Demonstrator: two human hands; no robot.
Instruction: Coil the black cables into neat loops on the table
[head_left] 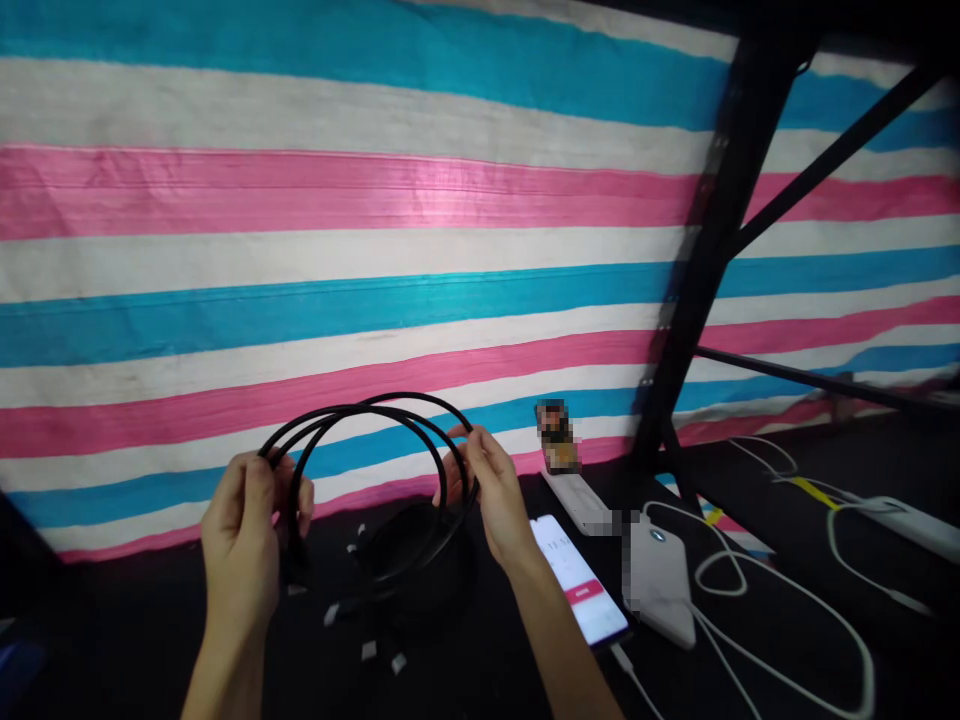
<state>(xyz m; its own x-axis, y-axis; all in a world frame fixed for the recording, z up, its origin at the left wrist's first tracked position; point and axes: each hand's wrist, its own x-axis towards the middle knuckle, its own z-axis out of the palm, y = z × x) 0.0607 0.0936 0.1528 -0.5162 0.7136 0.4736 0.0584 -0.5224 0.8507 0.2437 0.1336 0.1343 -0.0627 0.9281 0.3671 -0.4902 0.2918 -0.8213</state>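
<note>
Between my two hands a black cable [375,408] is held up in several loose loops above the dark surface. My left hand [251,510] pinches the loops at their left side, fingers closed round them. At the right side of the loops, my right hand [484,485] is closed on the cable with thumb and fingers. Below the held loops lies more coiled black cable [416,560], dim against the dark surface. Small pale connector ends [369,651] lie about near it.
Right of my right forearm lies a lit phone [581,580] with a white cord. Beside it are a white power bank [658,580] and a white power strip [576,500]. White cables [795,590] trail rightward. A black metal frame post [697,270] stands before a striped sheet [337,200].
</note>
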